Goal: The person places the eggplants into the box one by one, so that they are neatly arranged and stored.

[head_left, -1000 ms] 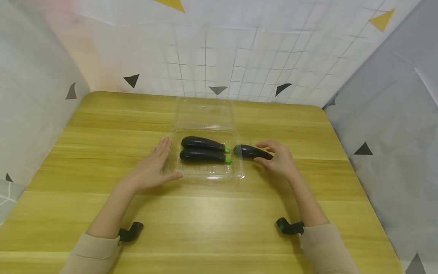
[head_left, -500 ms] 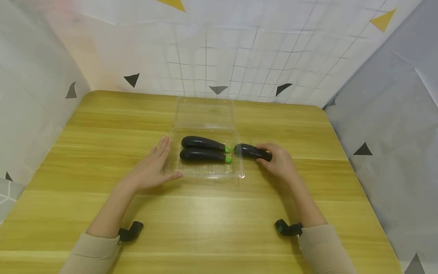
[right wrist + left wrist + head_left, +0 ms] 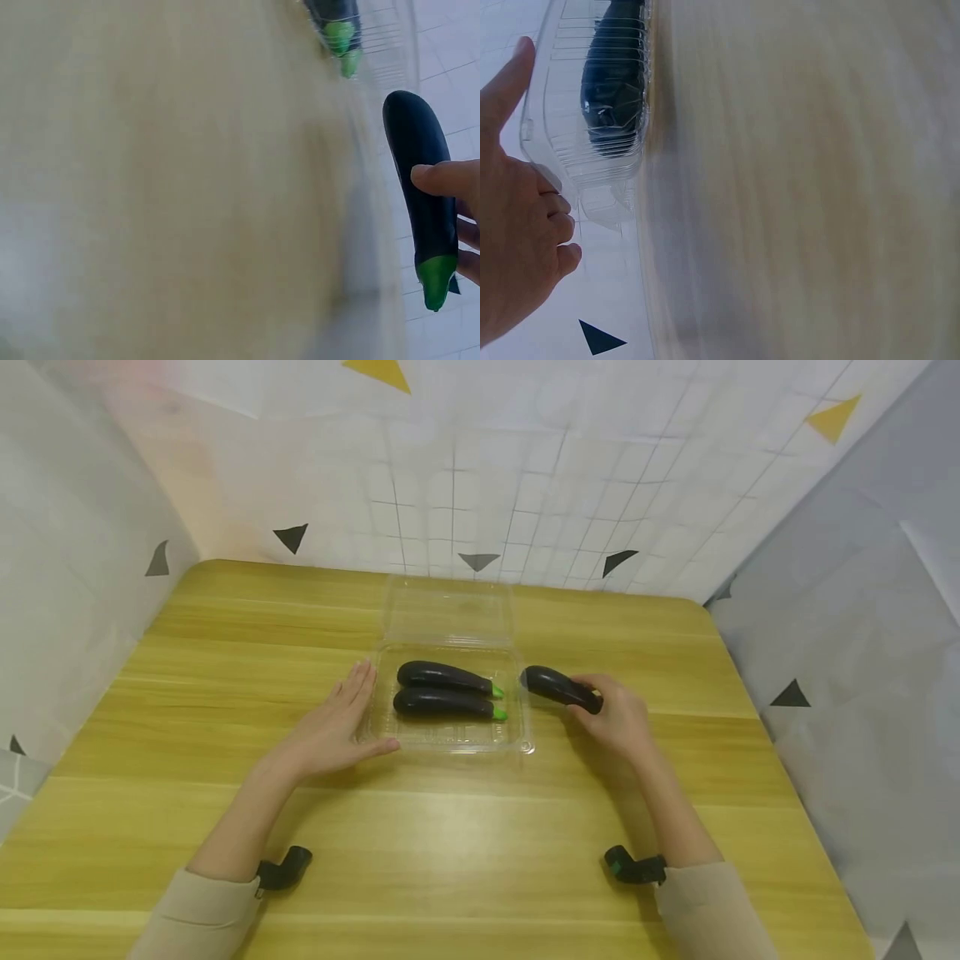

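Two dark purple eggplants with green stem ends, the far one [image 3: 442,676] and the near one [image 3: 441,702], lie side by side in a clear plastic clamshell container [image 3: 450,747]. Its lid [image 3: 450,610] is folded back toward the wall. My left hand [image 3: 326,731] rests against the container's left side, fingers extended, thumb at the front corner. Right of the container, my right hand [image 3: 618,714] grips a third eggplant [image 3: 551,682] by its stem half. The right wrist view shows this eggplant [image 3: 416,142] raised above the table, thumb across it, green tip pointing away from the container.
The wooden table [image 3: 465,852] has rounded far corners. Behind it stands a white wall cloth [image 3: 480,468] with grid lines and triangles, and grey panels [image 3: 862,610] close in the sides. A black wrist device [image 3: 633,866] sits at each sleeve.
My right hand has closed on the third eggplant and lifted it off the table, its blunt end tipping up beside the container's right edge. The left hand stays in place.
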A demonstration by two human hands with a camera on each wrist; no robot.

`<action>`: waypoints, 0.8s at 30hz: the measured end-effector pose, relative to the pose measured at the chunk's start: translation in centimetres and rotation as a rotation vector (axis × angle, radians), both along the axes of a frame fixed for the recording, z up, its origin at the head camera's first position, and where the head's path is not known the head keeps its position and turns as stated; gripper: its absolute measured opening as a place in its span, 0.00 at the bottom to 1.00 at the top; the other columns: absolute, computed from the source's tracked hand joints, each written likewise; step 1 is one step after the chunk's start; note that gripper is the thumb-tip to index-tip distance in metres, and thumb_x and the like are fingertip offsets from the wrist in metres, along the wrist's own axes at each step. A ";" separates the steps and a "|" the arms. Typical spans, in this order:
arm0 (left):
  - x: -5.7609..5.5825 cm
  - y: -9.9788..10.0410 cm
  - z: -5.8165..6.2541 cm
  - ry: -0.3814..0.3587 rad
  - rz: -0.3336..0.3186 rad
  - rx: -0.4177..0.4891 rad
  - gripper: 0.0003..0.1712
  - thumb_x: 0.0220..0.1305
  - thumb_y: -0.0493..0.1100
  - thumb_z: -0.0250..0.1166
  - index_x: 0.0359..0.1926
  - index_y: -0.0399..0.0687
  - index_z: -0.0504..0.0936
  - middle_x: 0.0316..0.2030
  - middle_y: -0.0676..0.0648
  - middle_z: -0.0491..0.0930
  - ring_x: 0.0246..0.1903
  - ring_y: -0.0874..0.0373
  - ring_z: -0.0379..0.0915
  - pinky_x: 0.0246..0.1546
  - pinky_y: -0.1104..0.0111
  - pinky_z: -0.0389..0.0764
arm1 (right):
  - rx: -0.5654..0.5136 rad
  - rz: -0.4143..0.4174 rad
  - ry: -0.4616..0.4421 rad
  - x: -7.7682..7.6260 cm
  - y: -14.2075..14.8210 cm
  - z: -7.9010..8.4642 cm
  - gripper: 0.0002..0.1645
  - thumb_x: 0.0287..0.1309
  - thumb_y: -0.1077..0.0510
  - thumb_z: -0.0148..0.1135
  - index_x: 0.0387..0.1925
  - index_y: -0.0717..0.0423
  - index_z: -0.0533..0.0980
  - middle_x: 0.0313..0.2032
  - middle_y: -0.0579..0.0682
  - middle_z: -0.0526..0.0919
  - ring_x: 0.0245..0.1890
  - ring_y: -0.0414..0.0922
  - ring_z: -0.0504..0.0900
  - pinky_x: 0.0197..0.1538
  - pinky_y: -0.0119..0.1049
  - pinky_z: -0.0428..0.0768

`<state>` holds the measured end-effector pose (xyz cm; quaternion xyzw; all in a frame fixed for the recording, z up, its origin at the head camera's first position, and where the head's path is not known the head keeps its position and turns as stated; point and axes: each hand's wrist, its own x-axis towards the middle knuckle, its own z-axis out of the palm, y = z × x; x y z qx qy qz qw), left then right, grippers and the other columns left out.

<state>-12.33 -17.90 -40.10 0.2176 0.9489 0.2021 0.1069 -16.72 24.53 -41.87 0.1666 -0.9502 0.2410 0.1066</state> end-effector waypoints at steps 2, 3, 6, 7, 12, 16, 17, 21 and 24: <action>0.0 0.0 0.0 -0.001 0.000 0.000 0.65 0.59 0.73 0.57 0.74 0.40 0.30 0.74 0.43 0.23 0.73 0.52 0.19 0.72 0.53 0.38 | 0.003 -0.006 0.029 0.1 0.0 0.5 0.28 0.44 0.64 0.75 0.51 0.58 0.79 0.45 0.58 0.83 0.46 0.58 0.81 0.46 0.54 0.79; 0.0 0.0 0.0 -0.002 0.000 0.001 0.65 0.59 0.73 0.57 0.74 0.40 0.30 0.74 0.42 0.23 0.73 0.52 0.19 0.72 0.53 0.38 | 0.012 -0.008 0.044 0.2 0.0 0.7 0.28 0.43 0.63 0.76 0.51 0.58 0.79 0.45 0.58 0.83 0.46 0.58 0.81 0.45 0.53 0.79; 0.0 -0.1 -0.1 -0.003 0.001 0.001 0.65 0.59 0.73 0.57 0.74 0.40 0.30 0.74 0.42 0.23 0.73 0.51 0.19 0.72 0.53 0.38 | 0.036 -0.025 0.072 0.3 -0.2 1.4 0.28 0.44 0.62 0.75 0.50 0.58 0.79 0.45 0.59 0.83 0.44 0.58 0.81 0.42 0.53 0.80; 0.0 -0.1 -0.1 -0.004 0.001 0.001 0.65 0.59 0.73 0.57 0.74 0.40 0.30 0.74 0.42 0.23 0.73 0.51 0.19 0.72 0.53 0.38 | 0.043 -0.034 0.079 0.3 -0.3 1.7 0.28 0.44 0.62 0.75 0.50 0.58 0.80 0.45 0.59 0.83 0.44 0.58 0.82 0.40 0.53 0.80; -0.1 -0.2 -0.3 -0.002 0.000 0.000 0.65 0.59 0.73 0.57 0.74 0.41 0.29 0.74 0.43 0.23 0.73 0.52 0.19 0.72 0.53 0.38 | 0.032 -0.061 0.119 0.4 -0.6 2.9 0.27 0.44 0.61 0.75 0.50 0.58 0.80 0.44 0.60 0.83 0.40 0.58 0.83 0.35 0.51 0.80; -0.2 -0.1 -0.3 0.002 -0.002 -0.001 0.65 0.58 0.73 0.57 0.74 0.41 0.29 0.74 0.43 0.23 0.73 0.52 0.18 0.72 0.53 0.38 | 0.015 -0.054 0.155 0.6 -1.3 3.7 0.27 0.44 0.61 0.76 0.49 0.56 0.80 0.44 0.57 0.84 0.40 0.56 0.83 0.35 0.50 0.79; -0.2 -0.1 -0.3 0.003 -0.003 0.001 0.65 0.58 0.73 0.57 0.74 0.41 0.29 0.74 0.44 0.23 0.73 0.52 0.18 0.72 0.53 0.38 | 0.010 -0.046 0.162 0.7 -1.5 4.0 0.27 0.43 0.60 0.76 0.49 0.55 0.80 0.44 0.56 0.84 0.41 0.56 0.83 0.36 0.49 0.79; -0.2 -0.2 -0.3 0.004 -0.001 -0.004 0.65 0.58 0.75 0.55 0.74 0.42 0.29 0.74 0.44 0.23 0.73 0.52 0.18 0.72 0.53 0.38 | -0.033 0.008 0.194 0.8 -2.9 4.7 0.26 0.42 0.60 0.77 0.48 0.54 0.81 0.42 0.53 0.84 0.41 0.53 0.82 0.37 0.46 0.79; -0.2 -0.2 -0.3 0.005 -0.005 -0.005 0.65 0.57 0.75 0.54 0.74 0.42 0.29 0.74 0.43 0.23 0.73 0.52 0.19 0.72 0.53 0.38 | -0.077 0.074 0.223 1.0 -4.1 5.2 0.26 0.41 0.62 0.77 0.47 0.56 0.82 0.40 0.53 0.85 0.40 0.51 0.82 0.37 0.44 0.80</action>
